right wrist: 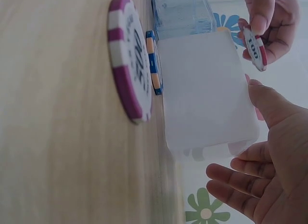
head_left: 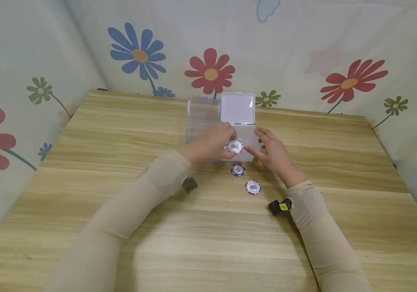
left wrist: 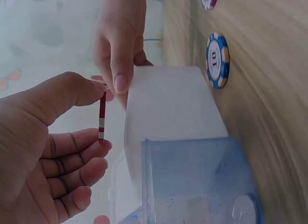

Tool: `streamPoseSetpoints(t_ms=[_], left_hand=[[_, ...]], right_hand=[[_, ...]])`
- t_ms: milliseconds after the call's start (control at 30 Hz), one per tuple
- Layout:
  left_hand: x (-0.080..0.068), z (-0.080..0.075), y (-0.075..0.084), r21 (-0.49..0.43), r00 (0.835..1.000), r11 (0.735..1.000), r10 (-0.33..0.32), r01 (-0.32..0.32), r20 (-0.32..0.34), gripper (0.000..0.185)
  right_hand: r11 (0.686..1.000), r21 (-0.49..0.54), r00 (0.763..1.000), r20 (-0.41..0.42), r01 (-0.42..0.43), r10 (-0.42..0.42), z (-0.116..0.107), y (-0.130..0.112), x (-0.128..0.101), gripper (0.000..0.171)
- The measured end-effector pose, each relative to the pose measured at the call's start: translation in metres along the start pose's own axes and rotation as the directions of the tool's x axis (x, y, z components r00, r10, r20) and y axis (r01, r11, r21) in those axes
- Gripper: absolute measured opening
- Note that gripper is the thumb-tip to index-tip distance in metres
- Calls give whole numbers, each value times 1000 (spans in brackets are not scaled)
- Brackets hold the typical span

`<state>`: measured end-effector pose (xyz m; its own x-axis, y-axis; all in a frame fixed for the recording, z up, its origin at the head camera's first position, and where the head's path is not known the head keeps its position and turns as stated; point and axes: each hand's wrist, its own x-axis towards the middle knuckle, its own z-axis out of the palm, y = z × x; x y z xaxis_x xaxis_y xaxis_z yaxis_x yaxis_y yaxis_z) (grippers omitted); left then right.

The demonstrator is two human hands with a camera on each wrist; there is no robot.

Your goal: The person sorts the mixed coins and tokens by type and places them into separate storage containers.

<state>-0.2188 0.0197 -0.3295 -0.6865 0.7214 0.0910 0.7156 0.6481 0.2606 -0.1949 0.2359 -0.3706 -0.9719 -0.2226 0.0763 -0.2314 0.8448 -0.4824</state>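
Pinching a red-and-white chip (head_left: 235,146) marked 100 between thumb and fingers, my left hand (head_left: 210,142) holds it over the open clear box (head_left: 239,138), while my right hand (head_left: 274,154), fingers relaxed, touches the box at 3 o'clock. At 6 o'clock from the chip lie a blue 10 chip (head_left: 238,169) and a purple 500 chip (head_left: 253,187). Only my left wrist view shows the held chip edge-on (left wrist: 102,117).

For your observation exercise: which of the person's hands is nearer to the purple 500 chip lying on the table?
Right. The right hand rests by the white box, just above and right of the 500 chip. The left hand, pinching the 100 chip, sits farther up and left.
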Motion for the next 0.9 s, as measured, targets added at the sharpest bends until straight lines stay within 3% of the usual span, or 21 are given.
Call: streamPoseSetpoints(t_ms=[267, 600, 900], left_hand=[[16, -1, -7, 61, 998, 996, -66, 64, 22, 42], [39, 3, -12, 173, 997, 984, -53, 44, 47, 44], [49, 15, -16, 202, 994, 979, -53, 32, 99, 38]], right_hand=[[1000, 0, 1000, -3, 4, -4, 2, 1, 0, 76], [1000, -3, 1000, -21, 17, -17, 3, 2, -2, 75], [999, -24, 999, -33, 23, -24, 5, 4, -4, 75]])
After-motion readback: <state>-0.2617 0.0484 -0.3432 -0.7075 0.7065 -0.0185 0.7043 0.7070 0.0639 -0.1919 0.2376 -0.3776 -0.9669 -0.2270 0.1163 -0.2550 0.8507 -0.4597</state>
